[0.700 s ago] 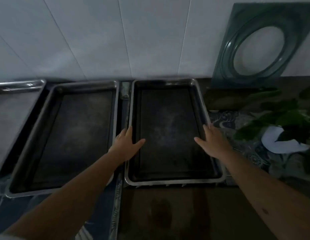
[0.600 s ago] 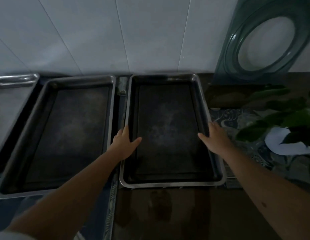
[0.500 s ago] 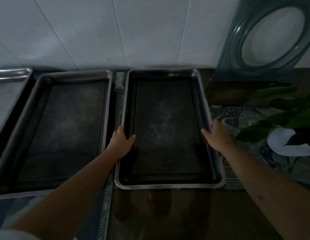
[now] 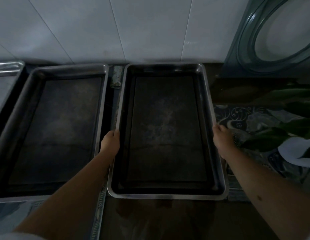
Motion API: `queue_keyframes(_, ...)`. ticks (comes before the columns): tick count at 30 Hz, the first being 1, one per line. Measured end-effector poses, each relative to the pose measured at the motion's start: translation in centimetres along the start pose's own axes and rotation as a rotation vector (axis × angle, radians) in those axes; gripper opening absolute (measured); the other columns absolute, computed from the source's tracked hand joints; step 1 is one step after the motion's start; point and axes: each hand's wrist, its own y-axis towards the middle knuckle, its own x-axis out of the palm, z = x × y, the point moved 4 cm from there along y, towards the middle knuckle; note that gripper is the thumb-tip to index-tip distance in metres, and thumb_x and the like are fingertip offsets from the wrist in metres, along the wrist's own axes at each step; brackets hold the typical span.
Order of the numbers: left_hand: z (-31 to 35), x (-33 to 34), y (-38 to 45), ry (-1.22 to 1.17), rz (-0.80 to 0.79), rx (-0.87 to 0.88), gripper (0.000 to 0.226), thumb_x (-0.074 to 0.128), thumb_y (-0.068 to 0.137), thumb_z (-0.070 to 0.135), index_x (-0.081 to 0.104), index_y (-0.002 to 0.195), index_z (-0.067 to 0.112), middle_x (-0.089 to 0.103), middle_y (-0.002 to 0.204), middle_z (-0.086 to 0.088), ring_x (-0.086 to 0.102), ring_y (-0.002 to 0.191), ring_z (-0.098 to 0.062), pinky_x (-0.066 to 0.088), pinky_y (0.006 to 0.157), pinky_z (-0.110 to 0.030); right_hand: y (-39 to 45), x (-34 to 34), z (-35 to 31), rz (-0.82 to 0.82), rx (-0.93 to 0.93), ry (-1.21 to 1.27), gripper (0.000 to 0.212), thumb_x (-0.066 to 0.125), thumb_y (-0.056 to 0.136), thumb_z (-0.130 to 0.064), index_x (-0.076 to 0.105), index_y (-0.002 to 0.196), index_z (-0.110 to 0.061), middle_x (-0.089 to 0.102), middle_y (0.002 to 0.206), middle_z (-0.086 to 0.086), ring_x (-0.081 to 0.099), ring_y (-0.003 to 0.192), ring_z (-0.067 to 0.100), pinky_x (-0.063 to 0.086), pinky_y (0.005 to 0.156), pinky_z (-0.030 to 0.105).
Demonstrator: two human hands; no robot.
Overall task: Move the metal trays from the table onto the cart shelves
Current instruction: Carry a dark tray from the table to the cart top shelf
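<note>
A rectangular metal tray (image 4: 166,194) with a dark inside lies lengthwise in front of me on the table. My left hand (image 4: 110,141) grips its left rim about halfway along. On the opposite rim my right hand (image 4: 223,138) holds the tray at the same height. A second metal tray (image 4: 67,69) lies parallel to it on the left, untouched. The corner of a third, lighter tray (image 4: 7,66) shows at the far left edge.
A white tiled wall (image 4: 133,26) closes the back. A green panel with an oval hole (image 4: 254,54) leans on it at the right. Plant leaves (image 4: 292,129) and a white object (image 4: 296,153) sit right of the tray on a patterned cloth (image 4: 246,113).
Both hands slid from flat inside the tray outward to its long rims and closed on them. The view has dropped closer to the tray.
</note>
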Motion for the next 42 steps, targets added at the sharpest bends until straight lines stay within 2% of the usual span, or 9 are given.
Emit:
queue_keyframes(5,0.3,-0.4,-0.6,-0.073,-0.006,0.009,0.041,0.045,0.104,0.038,0.065,0.092,0.004,0.067,0.092,-0.022,0.064,0.087,-0.039,0.053,0.081,-0.050,-0.4,-0.1,0.2,-0.066,0.088,0.146,0.045,0.043,0.101,-0.042,0.053,0.135,-0.016,0.055,0.127,0.008,0.053,0.115,0.027,0.043,0.097,0.044)
queue_keyframes(9,-0.7,-1.1,-2.1,-0.143,0.041,-0.011,0.039,0.050,0.103,0.036,0.066,0.090,0.004,0.067,0.088,-0.022,0.064,0.078,-0.036,0.054,0.072,-0.048,-2.0,-0.8,0.4,-0.061,0.087,0.303,0.015,0.051,0.099,-0.034,0.065,0.104,-0.031,0.062,0.104,-0.003,0.058,0.088,0.008,0.046,0.076,0.031)
queue_keyframes(12,-2.0,-2.3,-3.7,-0.231,0.025,-0.033,0.038,0.053,0.101,0.036,0.066,0.088,0.004,0.065,0.083,-0.022,0.061,0.074,-0.033,0.055,0.072,-0.052,-3.7,-1.8,0.1,-0.080,0.073,0.332,0.028,0.053,0.098,-0.035,0.066,0.118,-0.021,0.068,0.111,0.005,0.064,0.103,0.023,0.051,0.091,0.046)
queue_keyframes(14,-2.4,-3.3,-5.0,-0.288,0.029,-0.029,0.040,0.055,0.100,0.037,0.066,0.087,0.001,0.062,0.078,-0.019,0.059,0.071,-0.030,0.052,0.068,-0.047,-4.9,-2.6,-0.6,-0.062,0.056,0.324,0.026,0.054,0.097,-0.037,0.068,0.109,-0.020,0.070,0.106,0.009,0.066,0.100,0.028,0.052,0.091,0.051)
queue_keyframes(23,-6.0,-9.7,-10.2,-0.389,0.185,-0.027,0.038,0.058,0.096,0.041,0.066,0.071,0.014,0.058,0.058,0.002,0.056,0.055,-0.014,0.045,0.054,-0.031,-10.3,-2.3,-4.7,-0.104,-0.046,0.217,0.019,0.054,0.096,-0.040,0.065,0.091,-0.026,0.068,0.097,0.008,0.065,0.089,0.026,0.052,0.072,0.042)
queue_keyframes(26,-8.1,-12.5,-11.9,-0.417,0.233,-0.050,0.037,0.058,0.096,0.042,0.067,0.070,0.017,0.058,0.051,0.007,0.056,0.052,-0.010,0.045,0.050,-0.030,-12.4,-0.5,-5.8,-0.158,-0.060,0.178,0.028,0.052,0.096,-0.042,0.065,0.107,-0.019,0.065,0.105,0.009,0.062,0.099,0.028,0.050,0.083,0.045)
queue_keyframes(33,-14.9,-20.5,-17.4,-0.439,0.339,-0.100,0.035,0.057,0.097,0.042,0.070,0.077,0.017,0.066,0.062,0.000,0.064,0.059,-0.015,0.048,0.051,-0.030,-20.0,5.2,-8.9,-0.261,-0.162,0.120,0.028,0.054,0.097,-0.034,0.066,0.102,-0.010,0.064,0.101,0.014,0.060,0.095,0.029,0.046,0.085,0.043)
queue_keyframes(38,-22.7,-26.5,-23.2,-0.504,0.448,-0.190,0.036,0.057,0.095,0.047,0.071,0.078,0.019,0.067,0.066,0.000,0.064,0.061,-0.018,0.051,0.054,-0.035,-27.6,10.8,-10.7,-0.378,-0.238,0.084,0.020,0.056,0.093,-0.030,0.065,0.093,-0.012,0.058,0.082,0.009,0.055,0.082,0.025,0.040,0.070,0.034)
queue_keyframes(42,-30.4,-31.6,-29.3,-0.572,0.589,-0.270,0.033,0.058,0.096,0.040,0.071,0.078,0.016,0.067,0.069,-0.005,0.064,0.068,-0.023,0.050,0.062,-0.035,-35.3,16.8,-12.3,-0.512,-0.330,0.006,0.027,0.056,0.094,-0.032,0.066,0.099,-0.007,0.061,0.092,0.012,0.057,0.086,0.025,0.042,0.069,0.033)
